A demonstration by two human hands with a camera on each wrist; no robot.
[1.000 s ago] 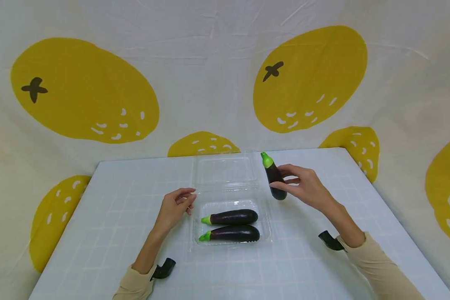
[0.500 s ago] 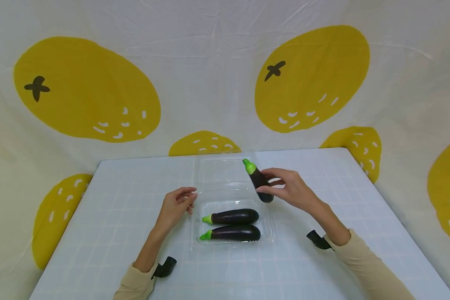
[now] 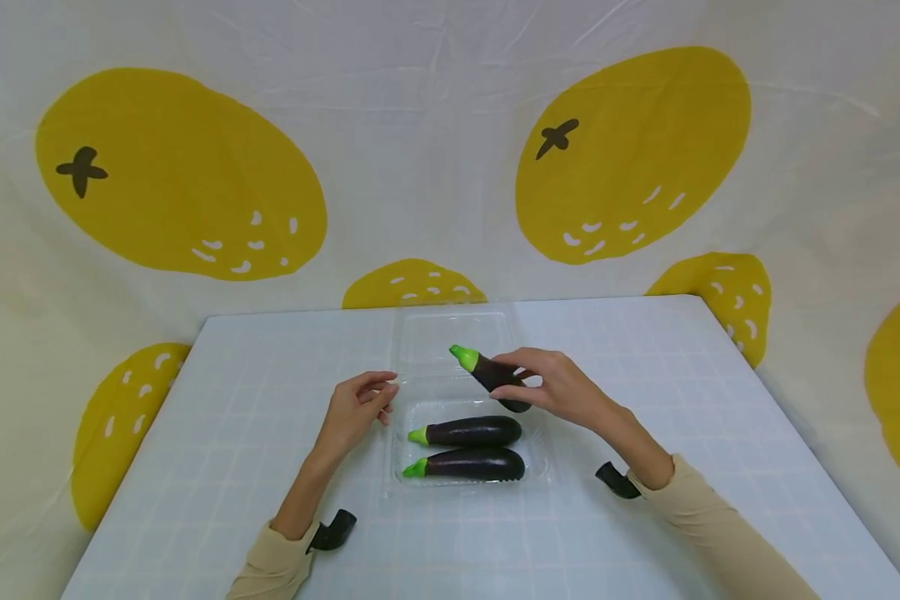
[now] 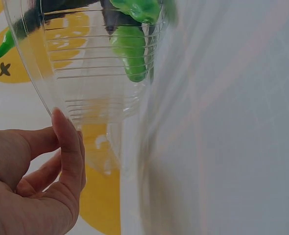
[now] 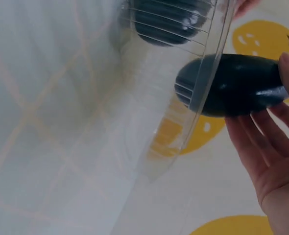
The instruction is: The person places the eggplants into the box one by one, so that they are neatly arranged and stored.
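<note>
A clear plastic clamshell container (image 3: 543, 479) lies on the table with its lid folded back behind the base. Two eggplants (image 3: 474, 432) with green stems lie side by side in the base, stems to the left. My right hand (image 3: 558, 385) grips a third eggplant (image 3: 483, 373) between thumb and fingers, tilted over the back part of the base, green stem pointing up and left. In the right wrist view the blunt end of this eggplant (image 5: 250, 85) lies past the container's rim. My left hand (image 3: 352, 414) pinches the container's left edge, its thumb tip at the rim (image 4: 39, 90).
A pale checked cloth covers the table (image 3: 270, 358). Behind it hangs a white curtain (image 3: 420, 167) printed with big yellow fruits. A black wrist mount (image 3: 333, 530) sticks out from the left sleeve, another mount (image 3: 617, 481) from the right.
My right hand has carried the eggplant leftward and slightly down, from right of the container to over it, tilting it flatter. The left hand has stayed at the container's edge.
</note>
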